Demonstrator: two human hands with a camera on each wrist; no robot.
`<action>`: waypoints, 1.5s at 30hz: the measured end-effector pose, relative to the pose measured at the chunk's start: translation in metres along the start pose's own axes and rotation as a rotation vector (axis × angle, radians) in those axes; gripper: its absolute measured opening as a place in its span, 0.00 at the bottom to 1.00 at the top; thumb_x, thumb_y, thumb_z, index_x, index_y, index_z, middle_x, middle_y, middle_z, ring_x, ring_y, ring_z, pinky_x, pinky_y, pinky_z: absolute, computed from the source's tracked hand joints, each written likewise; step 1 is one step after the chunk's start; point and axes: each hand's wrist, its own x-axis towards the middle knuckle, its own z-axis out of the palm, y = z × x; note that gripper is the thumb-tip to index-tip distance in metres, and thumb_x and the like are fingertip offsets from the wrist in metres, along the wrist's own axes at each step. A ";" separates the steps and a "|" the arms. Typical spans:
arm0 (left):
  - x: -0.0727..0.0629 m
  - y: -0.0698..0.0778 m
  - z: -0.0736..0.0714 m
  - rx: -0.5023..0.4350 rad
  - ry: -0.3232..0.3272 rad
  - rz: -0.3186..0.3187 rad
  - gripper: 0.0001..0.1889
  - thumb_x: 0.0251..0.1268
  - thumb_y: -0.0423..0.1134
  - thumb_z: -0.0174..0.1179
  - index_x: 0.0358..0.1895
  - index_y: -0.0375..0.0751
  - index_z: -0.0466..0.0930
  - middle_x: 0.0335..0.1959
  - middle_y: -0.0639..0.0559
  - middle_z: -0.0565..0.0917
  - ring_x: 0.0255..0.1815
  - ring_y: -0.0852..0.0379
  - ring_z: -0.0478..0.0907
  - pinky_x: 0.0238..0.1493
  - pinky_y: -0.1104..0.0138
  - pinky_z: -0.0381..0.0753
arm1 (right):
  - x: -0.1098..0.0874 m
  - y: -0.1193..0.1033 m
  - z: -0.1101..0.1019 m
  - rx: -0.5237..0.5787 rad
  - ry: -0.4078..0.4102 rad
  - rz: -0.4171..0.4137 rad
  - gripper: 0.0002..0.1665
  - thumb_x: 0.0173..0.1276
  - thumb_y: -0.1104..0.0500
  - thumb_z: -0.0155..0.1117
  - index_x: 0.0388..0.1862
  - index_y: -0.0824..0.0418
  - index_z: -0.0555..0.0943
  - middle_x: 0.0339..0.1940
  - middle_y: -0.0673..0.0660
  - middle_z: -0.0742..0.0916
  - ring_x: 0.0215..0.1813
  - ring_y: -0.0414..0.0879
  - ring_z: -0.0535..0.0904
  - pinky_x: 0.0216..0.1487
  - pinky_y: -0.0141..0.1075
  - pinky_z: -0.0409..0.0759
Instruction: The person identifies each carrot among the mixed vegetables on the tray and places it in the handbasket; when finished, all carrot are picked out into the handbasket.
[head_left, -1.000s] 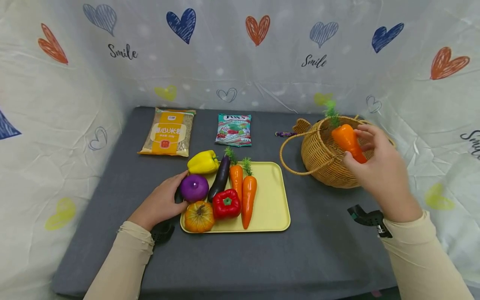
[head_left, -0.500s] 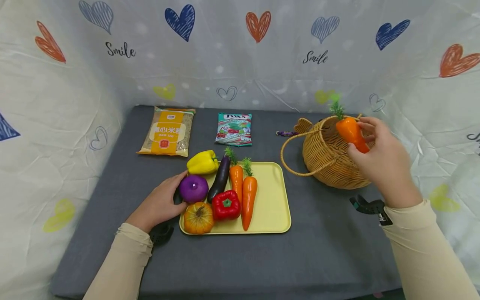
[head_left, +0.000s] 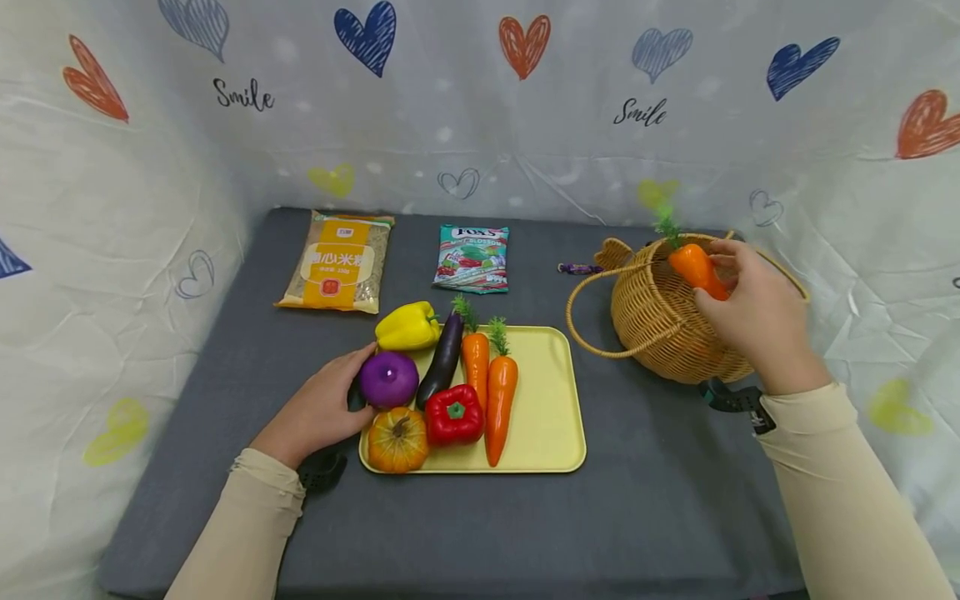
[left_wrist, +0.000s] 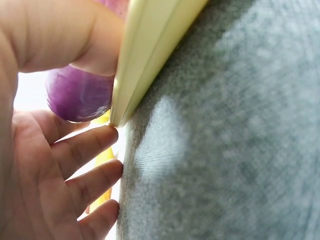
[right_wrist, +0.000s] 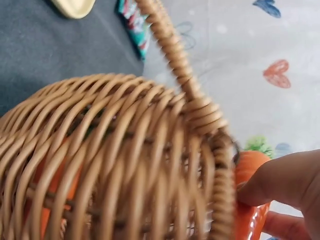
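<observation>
At the wicker basket's (head_left: 660,329) mouth, my right hand (head_left: 761,312) pinches an orange carrot (head_left: 696,268) with a green tuft, thumb on one side and fingers on the other. In the right wrist view the carrot (right_wrist: 248,222) shows just past the basket rim. My left hand (head_left: 318,408) rests at the left edge of the yellow tray (head_left: 543,400), fingers spread beside a purple onion (head_left: 389,379). The left wrist view has its thumb against the tray's side (left_wrist: 142,60). On the tray lie a pumpkin (head_left: 397,440), red pepper (head_left: 454,415), eggplant (head_left: 444,358), yellow pepper (head_left: 408,326) and two carrots (head_left: 501,400).
Behind the tray lie a grain bag (head_left: 337,262) and a teal candy bag (head_left: 471,259). A small purple-wrapped piece (head_left: 579,269) sits by the basket handle (head_left: 573,321). Something orange (right_wrist: 55,185) shows through the basket's weave. Patterned curtains wall the table.
The right hand with the carrot has shifted slightly and come lower against the basket mouth. The left hand stays at the tray. The head view has tilted and drifted a little.
</observation>
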 end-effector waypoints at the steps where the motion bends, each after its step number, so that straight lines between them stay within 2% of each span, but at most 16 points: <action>1: 0.000 0.000 0.000 0.001 0.001 0.003 0.52 0.60 0.44 0.74 0.86 0.39 0.55 0.80 0.38 0.68 0.77 0.36 0.66 0.74 0.35 0.66 | 0.002 0.003 0.001 -0.005 -0.017 0.009 0.40 0.75 0.53 0.65 0.82 0.59 0.66 0.72 0.67 0.81 0.61 0.67 0.81 0.47 0.58 0.77; 6: 0.000 -0.001 0.001 0.004 -0.001 0.000 0.53 0.60 0.44 0.75 0.86 0.39 0.55 0.80 0.38 0.67 0.77 0.36 0.66 0.74 0.35 0.66 | 0.009 0.015 0.005 -0.040 -0.105 0.049 0.38 0.74 0.51 0.66 0.79 0.60 0.68 0.72 0.69 0.80 0.55 0.70 0.81 0.36 0.53 0.73; 12: 0.000 0.000 0.001 0.005 -0.003 -0.007 0.53 0.60 0.44 0.74 0.86 0.40 0.55 0.80 0.38 0.67 0.77 0.36 0.66 0.74 0.35 0.67 | 0.015 0.027 0.009 -0.095 -0.207 0.071 0.36 0.74 0.50 0.66 0.76 0.61 0.70 0.70 0.71 0.80 0.57 0.72 0.78 0.40 0.57 0.72; 17: 0.000 0.000 0.001 0.014 -0.004 -0.012 0.52 0.60 0.45 0.74 0.86 0.40 0.55 0.80 0.39 0.67 0.77 0.36 0.65 0.74 0.35 0.66 | 0.019 0.035 0.012 -0.105 -0.304 0.080 0.35 0.75 0.48 0.65 0.75 0.61 0.72 0.69 0.73 0.80 0.53 0.67 0.80 0.38 0.55 0.74; 20: 0.000 0.001 0.000 0.019 -0.008 -0.010 0.52 0.61 0.45 0.74 0.86 0.40 0.55 0.81 0.38 0.66 0.78 0.36 0.65 0.75 0.35 0.65 | 0.019 0.037 0.013 -0.090 -0.317 0.086 0.34 0.76 0.47 0.63 0.75 0.61 0.73 0.67 0.72 0.81 0.54 0.67 0.80 0.40 0.56 0.76; 22: 0.000 0.001 -0.001 0.024 -0.010 -0.010 0.52 0.61 0.45 0.74 0.86 0.39 0.54 0.81 0.38 0.66 0.78 0.35 0.64 0.75 0.35 0.64 | 0.017 0.035 0.013 -0.083 -0.272 0.083 0.31 0.78 0.47 0.60 0.73 0.61 0.75 0.66 0.71 0.82 0.54 0.67 0.80 0.39 0.54 0.77; 25: 0.000 0.001 -0.001 0.026 -0.012 -0.014 0.52 0.61 0.44 0.73 0.86 0.39 0.54 0.81 0.38 0.66 0.78 0.35 0.64 0.75 0.35 0.64 | 0.008 0.024 0.011 -0.069 -0.112 0.061 0.27 0.78 0.50 0.57 0.69 0.62 0.79 0.60 0.69 0.86 0.45 0.64 0.82 0.28 0.49 0.75; 29: 0.001 0.001 -0.001 0.027 -0.012 -0.015 0.52 0.61 0.44 0.73 0.86 0.39 0.55 0.81 0.38 0.66 0.78 0.35 0.64 0.75 0.35 0.64 | -0.013 -0.004 0.009 -0.048 0.160 -0.015 0.21 0.77 0.53 0.58 0.62 0.60 0.86 0.49 0.63 0.91 0.31 0.57 0.81 0.16 0.42 0.66; 31: 0.001 0.001 -0.001 0.028 -0.008 -0.016 0.52 0.61 0.44 0.73 0.86 0.39 0.55 0.81 0.38 0.66 0.78 0.35 0.64 0.75 0.35 0.64 | -0.023 -0.021 0.010 -0.023 0.239 -0.062 0.19 0.76 0.54 0.60 0.59 0.59 0.88 0.45 0.62 0.92 0.28 0.56 0.80 0.14 0.41 0.63; 33: 0.001 0.001 0.000 0.028 -0.004 -0.014 0.52 0.61 0.44 0.73 0.86 0.39 0.55 0.81 0.38 0.67 0.78 0.35 0.65 0.75 0.35 0.65 | -0.033 -0.039 0.012 0.007 0.277 -0.118 0.18 0.75 0.55 0.61 0.58 0.57 0.89 0.42 0.60 0.92 0.29 0.54 0.81 0.16 0.42 0.64; 35: 0.000 0.001 0.000 0.028 -0.003 -0.016 0.52 0.62 0.44 0.73 0.86 0.39 0.54 0.81 0.38 0.66 0.78 0.35 0.65 0.75 0.35 0.65 | -0.042 -0.056 0.019 0.043 0.285 -0.184 0.17 0.74 0.57 0.63 0.56 0.57 0.89 0.40 0.60 0.91 0.31 0.54 0.83 0.20 0.45 0.69; 39: -0.002 0.001 -0.001 0.029 -0.007 -0.019 0.52 0.62 0.45 0.72 0.86 0.39 0.55 0.81 0.37 0.66 0.77 0.35 0.65 0.74 0.35 0.65 | -0.062 -0.086 0.048 0.128 0.222 -0.306 0.15 0.71 0.59 0.66 0.54 0.57 0.90 0.41 0.55 0.92 0.38 0.51 0.87 0.31 0.48 0.79; 42: -0.001 0.000 0.000 0.033 -0.008 -0.019 0.52 0.62 0.45 0.73 0.86 0.39 0.55 0.80 0.37 0.67 0.77 0.35 0.65 0.74 0.34 0.65 | -0.075 -0.102 0.082 0.171 0.095 -0.347 0.15 0.72 0.58 0.67 0.55 0.56 0.89 0.46 0.52 0.91 0.42 0.49 0.88 0.35 0.48 0.84; 45: 0.001 0.000 0.001 0.036 -0.007 -0.013 0.52 0.61 0.45 0.73 0.87 0.40 0.54 0.81 0.38 0.66 0.78 0.35 0.65 0.75 0.35 0.65 | -0.085 -0.113 0.116 0.172 -0.039 -0.362 0.16 0.73 0.55 0.68 0.57 0.55 0.89 0.52 0.52 0.90 0.49 0.50 0.87 0.42 0.48 0.86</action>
